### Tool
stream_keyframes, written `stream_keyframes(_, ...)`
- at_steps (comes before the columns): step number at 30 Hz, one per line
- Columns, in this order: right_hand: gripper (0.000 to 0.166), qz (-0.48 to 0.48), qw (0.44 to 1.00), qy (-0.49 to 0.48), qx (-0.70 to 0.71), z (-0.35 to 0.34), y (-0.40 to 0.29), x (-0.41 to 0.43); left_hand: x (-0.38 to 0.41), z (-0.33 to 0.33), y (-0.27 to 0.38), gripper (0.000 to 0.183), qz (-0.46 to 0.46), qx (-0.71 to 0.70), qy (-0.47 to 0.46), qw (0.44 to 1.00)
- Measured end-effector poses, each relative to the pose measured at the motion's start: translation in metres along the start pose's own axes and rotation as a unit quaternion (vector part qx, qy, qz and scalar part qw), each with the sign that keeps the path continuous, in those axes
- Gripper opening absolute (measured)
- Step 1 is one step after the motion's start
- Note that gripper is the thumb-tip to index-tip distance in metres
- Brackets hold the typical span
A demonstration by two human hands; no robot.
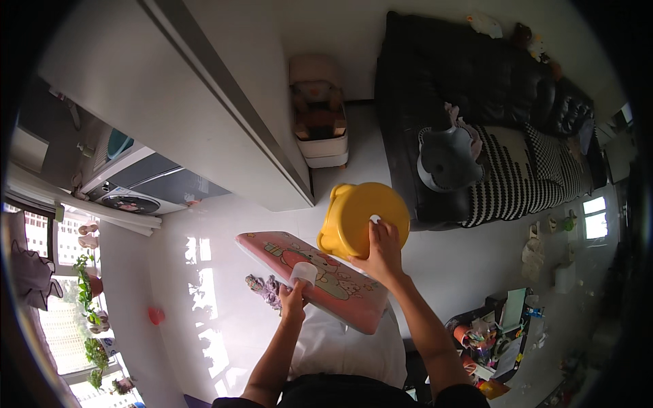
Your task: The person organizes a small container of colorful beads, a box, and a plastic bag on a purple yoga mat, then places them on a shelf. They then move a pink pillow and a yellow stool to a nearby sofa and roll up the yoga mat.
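Observation:
My left hand grips the near edge of a flat pink box or board with cartoon figures printed on it. By its fingers a translucent white round piece lies against the pink face. My right hand holds a yellow plastic stool or tub, with its round flat side towards me and rounded lobes along its left edge. The fingertips of that hand are at a small white spot in the middle of this side. Below the pink piece, a crumpled patterned cloth shows on the left, partly hidden.
A black leather sofa bears a grey basin and striped covers. A beige storage bin stands beyond the wall edge. At the right is a low black table with clutter. A red object lies at the left.

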State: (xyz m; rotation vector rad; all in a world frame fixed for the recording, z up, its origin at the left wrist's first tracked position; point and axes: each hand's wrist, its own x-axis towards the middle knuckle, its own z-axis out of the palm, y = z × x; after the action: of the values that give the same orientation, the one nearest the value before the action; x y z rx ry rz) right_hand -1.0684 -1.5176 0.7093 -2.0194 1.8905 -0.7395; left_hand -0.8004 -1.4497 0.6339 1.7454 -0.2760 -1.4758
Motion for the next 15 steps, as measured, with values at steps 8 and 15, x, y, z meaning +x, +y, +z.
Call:
stream_keyframes(8,0.087,-0.071,0.995,0.044,-0.051,0.071,0.079,0.268,0.053,0.081,0.036,0.034,-0.017,-0.062,0.004,0.998)
stream_keyframes(15,0.083,-0.108,0.991,0.058,-0.061,0.169,0.110,0.461,0.118,0.112,0.049,0.031,-0.093,-0.070,0.005,0.993)
